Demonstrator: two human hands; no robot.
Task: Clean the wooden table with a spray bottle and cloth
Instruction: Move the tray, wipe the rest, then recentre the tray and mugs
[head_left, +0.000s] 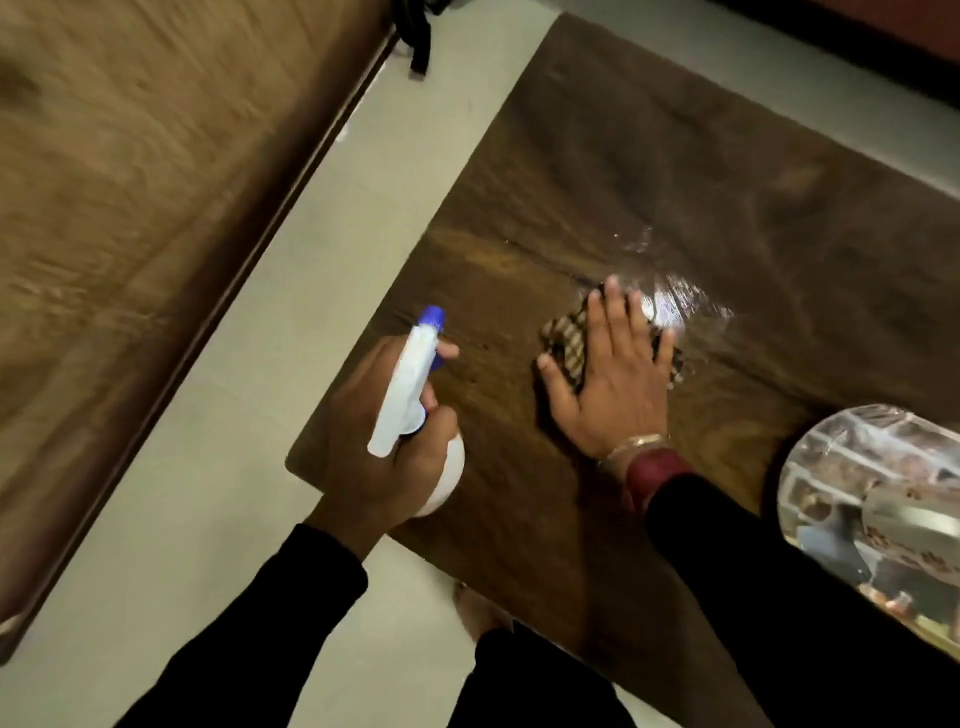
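The dark wooden table (675, 171) fills the middle and right of the head view. My left hand (384, 441) grips a white spray bottle (405, 395) with a blue nozzle, held over the table's near left corner, nozzle pointing away from me. My right hand (613, 374) lies flat, fingers spread, pressing a brown checked cloth (566, 343) onto the tabletop. A wet, shiny patch (670, 306) glistens just beyond my fingertips.
A round glass object (872, 499) with reflections stands on the table at the right edge. A pale tiled floor (291, 291) runs left of the table. A brown upholstered surface (130, 182) lies further left. My bare foot (478, 608) shows under the table's near edge.
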